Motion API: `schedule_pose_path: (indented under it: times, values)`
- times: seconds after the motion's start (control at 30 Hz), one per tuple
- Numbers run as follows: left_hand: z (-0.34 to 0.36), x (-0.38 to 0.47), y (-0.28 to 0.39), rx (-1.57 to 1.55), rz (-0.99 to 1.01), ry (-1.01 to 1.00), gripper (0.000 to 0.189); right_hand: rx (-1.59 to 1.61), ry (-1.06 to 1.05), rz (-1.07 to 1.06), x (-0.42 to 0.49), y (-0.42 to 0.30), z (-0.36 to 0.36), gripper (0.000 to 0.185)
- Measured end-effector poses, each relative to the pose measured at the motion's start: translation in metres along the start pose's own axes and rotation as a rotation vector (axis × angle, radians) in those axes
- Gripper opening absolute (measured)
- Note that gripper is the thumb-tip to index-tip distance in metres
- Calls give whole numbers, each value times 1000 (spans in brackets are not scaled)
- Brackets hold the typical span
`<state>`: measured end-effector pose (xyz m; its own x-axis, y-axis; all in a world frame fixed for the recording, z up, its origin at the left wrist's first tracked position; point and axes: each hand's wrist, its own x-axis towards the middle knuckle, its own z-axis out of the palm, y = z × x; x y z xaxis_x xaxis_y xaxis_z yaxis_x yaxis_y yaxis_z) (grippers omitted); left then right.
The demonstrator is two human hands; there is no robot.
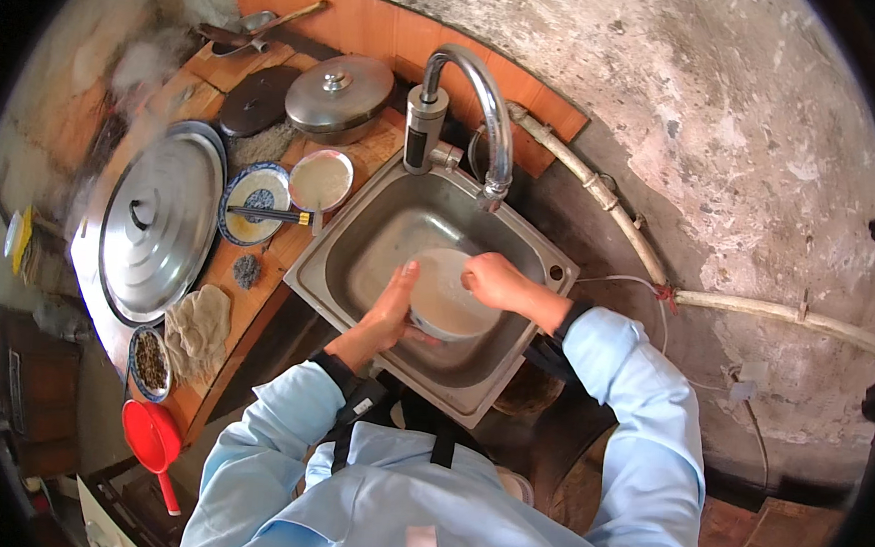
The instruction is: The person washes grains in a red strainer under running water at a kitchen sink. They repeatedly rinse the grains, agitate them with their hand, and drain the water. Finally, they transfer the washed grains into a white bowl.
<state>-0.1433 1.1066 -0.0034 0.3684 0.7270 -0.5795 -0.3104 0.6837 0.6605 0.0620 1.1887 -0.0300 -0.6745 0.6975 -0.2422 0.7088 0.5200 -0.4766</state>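
A bowl [452, 304] of cloudy liquid is held over the basin of a stainless steel sink [346, 298]. My left hand [390, 308] grips the bowl's left side, thumb at the rim and fingers beneath. At the bowl's upper right rim is my right hand [499, 281], its fingers curled; whether it pinches something or dips into the liquid cannot be told. A chrome gooseneck faucet [499, 149] arches over the sink's far edge, and no running water shows from its spout.
Left of the sink, a wooden counter [256, 292] bears a large metal lid [159, 222], a lidded pot [339, 94], a patterned plate [245, 228] with chopsticks, a bowl of pale liquid [321, 180], a scouring pad [247, 271], a cloth [197, 330] and a red plastic ladle [149, 436].
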Motion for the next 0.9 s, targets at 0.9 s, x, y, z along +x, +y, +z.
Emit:
schedule_pose_path:
  times: [0.9]
  values:
    - [-21,53,-23,-97,-62,210,54,1272,59,800,-46,-24,-18,46]
